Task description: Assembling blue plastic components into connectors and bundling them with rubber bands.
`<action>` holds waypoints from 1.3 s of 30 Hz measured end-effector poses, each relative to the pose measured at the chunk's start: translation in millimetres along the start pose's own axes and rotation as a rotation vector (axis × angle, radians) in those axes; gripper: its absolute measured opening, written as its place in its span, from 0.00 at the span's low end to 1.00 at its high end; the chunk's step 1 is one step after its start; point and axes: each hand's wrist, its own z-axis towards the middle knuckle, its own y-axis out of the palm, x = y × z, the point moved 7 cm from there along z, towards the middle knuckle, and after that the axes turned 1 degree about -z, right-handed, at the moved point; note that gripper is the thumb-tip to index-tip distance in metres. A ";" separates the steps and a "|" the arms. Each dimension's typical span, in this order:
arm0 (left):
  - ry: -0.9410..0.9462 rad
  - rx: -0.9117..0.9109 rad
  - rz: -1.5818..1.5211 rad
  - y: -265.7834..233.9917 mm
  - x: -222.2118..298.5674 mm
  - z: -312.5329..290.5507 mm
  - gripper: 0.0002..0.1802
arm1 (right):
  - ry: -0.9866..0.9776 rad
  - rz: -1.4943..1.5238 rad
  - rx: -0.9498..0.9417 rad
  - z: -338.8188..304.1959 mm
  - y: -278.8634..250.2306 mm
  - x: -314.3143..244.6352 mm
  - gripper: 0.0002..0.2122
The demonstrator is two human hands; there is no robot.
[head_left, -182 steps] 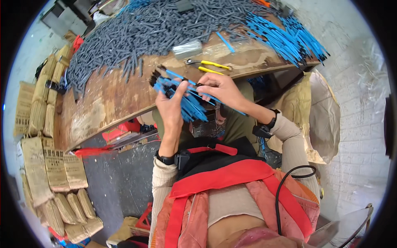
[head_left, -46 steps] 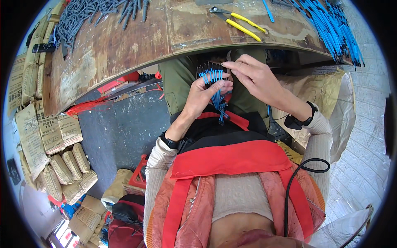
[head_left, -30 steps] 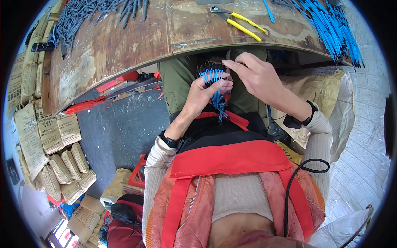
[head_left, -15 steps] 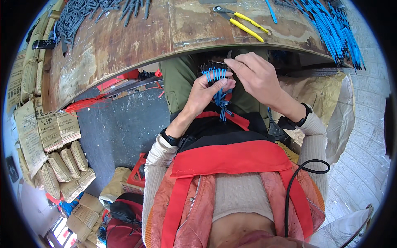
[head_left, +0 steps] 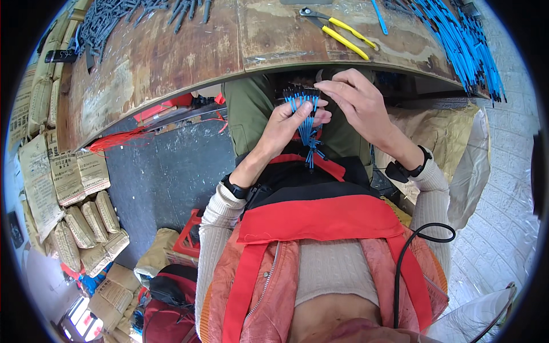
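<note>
You've got the bunch of blue sticks (head_left: pixel 309 132) over your lap, just in front of the table (head_left: pixel 154 74) edge, black tips up and fanned out. Your left hand (head_left: pixel 293 121) is pinching it under the thumb. Your right hand (head_left: pixel 361 106) has thumb and index finger drawn together right by the tips, but I can't tell if there's anything between them.

Looks midway to me: 1 bunch gathered, tips not fully lined up, and plenty in the blue pile (head_left: pixel 457 51) on the right untouched. Grey pieces (head_left: pixel 111 23) sit far left. The yellow-handled pliers (head_left: pixel 345 43) and 1 loose blue strip (head_left: pixel 380 17) lie clear of your hands; only the table edge crowds your fingers.
</note>
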 end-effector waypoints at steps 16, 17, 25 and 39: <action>0.005 -0.071 0.067 0.7 2.9 2.1 0.25 | -0.289 -0.202 -0.034 8.8 -0.2 -18.4 0.17; -0.006 -0.077 0.053 0.9 2.9 1.5 0.27 | -0.286 -0.193 -0.042 8.2 0.5 -17.7 0.17; -0.026 -0.139 0.094 4.3 9.6 0.9 0.34 | -0.160 0.007 -0.079 9.2 1.7 -3.6 0.11; -0.042 -0.186 0.109 7.5 8.6 1.8 0.35 | -0.091 0.142 -0.089 21.6 3.5 -18.0 0.12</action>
